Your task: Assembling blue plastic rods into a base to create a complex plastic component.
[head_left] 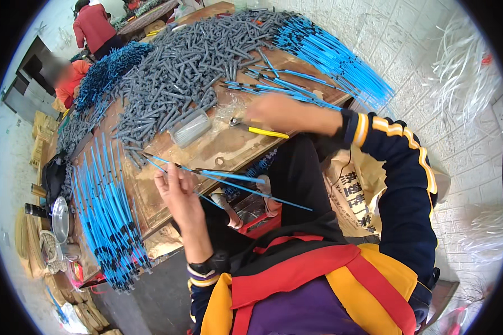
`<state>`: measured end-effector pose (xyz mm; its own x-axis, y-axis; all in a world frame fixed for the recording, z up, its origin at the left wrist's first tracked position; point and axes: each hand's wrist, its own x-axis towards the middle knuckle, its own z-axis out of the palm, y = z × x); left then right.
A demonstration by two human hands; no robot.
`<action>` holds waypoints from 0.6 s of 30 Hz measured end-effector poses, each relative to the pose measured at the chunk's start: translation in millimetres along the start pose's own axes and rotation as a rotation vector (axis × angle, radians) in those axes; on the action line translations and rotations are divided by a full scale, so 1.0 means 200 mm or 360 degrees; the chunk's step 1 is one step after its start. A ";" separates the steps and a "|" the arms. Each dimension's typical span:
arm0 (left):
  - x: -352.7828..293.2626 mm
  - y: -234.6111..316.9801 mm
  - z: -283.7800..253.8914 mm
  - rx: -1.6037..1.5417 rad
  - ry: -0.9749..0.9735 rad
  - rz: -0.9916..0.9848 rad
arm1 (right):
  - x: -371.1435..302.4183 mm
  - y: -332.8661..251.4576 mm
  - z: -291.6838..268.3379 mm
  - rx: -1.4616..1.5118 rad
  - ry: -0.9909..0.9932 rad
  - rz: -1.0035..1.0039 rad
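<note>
Over the near part of the wooden table (223, 148), my left hand (179, 187) is closed around a few thin blue rods (235, 177) with black sections. They fan out to the right, past the table edge and above my lap. My right hand (282, 114) is bent down over the tabletop beside pliers (267, 133) with a yellow handle. One handle shows in full below the hand. The hand hides its own fingers, so I cannot tell whether it grips the pliers. Between my hands lies a clear plastic box (191, 128) of thin pale pieces.
A big heap of grey tube-like pieces (179, 67) covers the table's middle. Bundles of blue rods lie at the left (103, 212) and far right (330, 56). A printed paper sack (352, 195) stands right of my legs. Two people (96, 28) are at the far left.
</note>
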<state>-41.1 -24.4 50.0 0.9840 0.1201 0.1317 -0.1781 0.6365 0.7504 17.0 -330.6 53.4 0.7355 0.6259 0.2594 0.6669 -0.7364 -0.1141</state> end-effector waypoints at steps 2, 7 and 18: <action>0.09 0.02 -0.09 -0.0068 -0.0193 -0.0240 | -0.08 0.44 0.04 -0.0591 0.0066 0.0507; 0.29 0.04 -0.26 -0.0446 -0.0786 -0.0595 | -0.21 1.05 0.05 -0.0231 0.0151 0.0938; 0.25 -0.01 0.03 -0.0036 -0.0238 -0.0422 | 0.17 0.28 -0.63 0.0188 0.0233 0.0387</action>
<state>8.4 -23.1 59.2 0.9859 -0.1649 0.0285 0.0864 0.6476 0.7571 65.2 -383.2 177.5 0.8559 0.3847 0.3455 0.4889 -0.8198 -0.2981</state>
